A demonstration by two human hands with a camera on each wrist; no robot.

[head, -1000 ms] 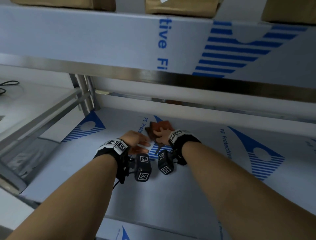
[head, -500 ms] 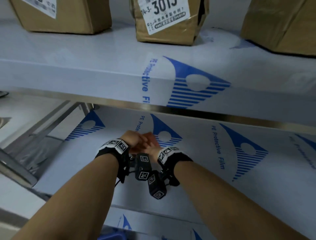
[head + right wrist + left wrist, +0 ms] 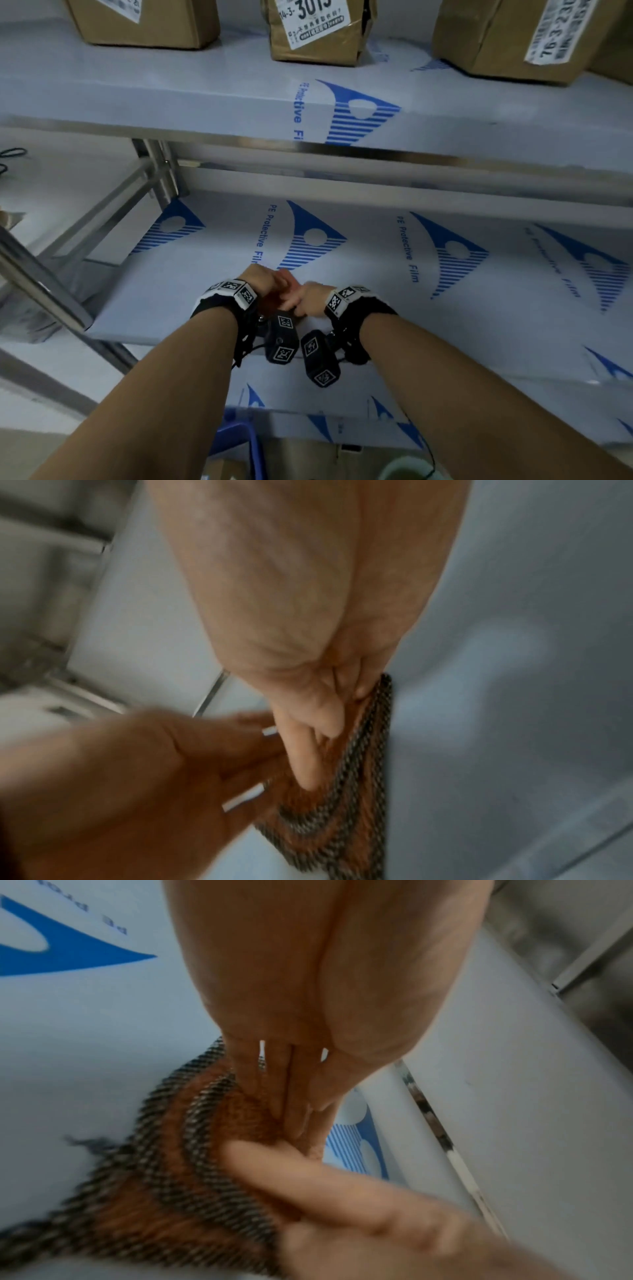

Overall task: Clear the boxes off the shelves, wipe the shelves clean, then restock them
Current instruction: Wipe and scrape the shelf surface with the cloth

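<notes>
An orange cloth (image 3: 240, 1115) with a dark stitched border is bunched between my two hands, just above the front of the film-covered middle shelf (image 3: 205, 291). My left hand (image 3: 263, 284) pinches one fold of it at the fingertips (image 3: 301, 1123). My right hand (image 3: 308, 298) pinches the cloth (image 3: 356, 804) between thumb and fingers, with the rest hanging down. The two hands touch each other. Three labelled cardboard boxes (image 3: 147, 20) (image 3: 315, 31) (image 3: 513, 37) stand on the upper shelf (image 3: 171, 89). The head view shows little of the cloth.
A steel upright post (image 3: 161, 171) and side rails frame the shelf's left end. Another film-covered shelf (image 3: 479, 411) sits lower down, with a blue crate (image 3: 239, 438) beneath it. A black cable (image 3: 10, 154) lies at the far left.
The cloth lay further back on the middle shelf under my right hand. Both hands have drawn back toward the front edge and closed together on it. My head has tilted up, showing the boxes.
</notes>
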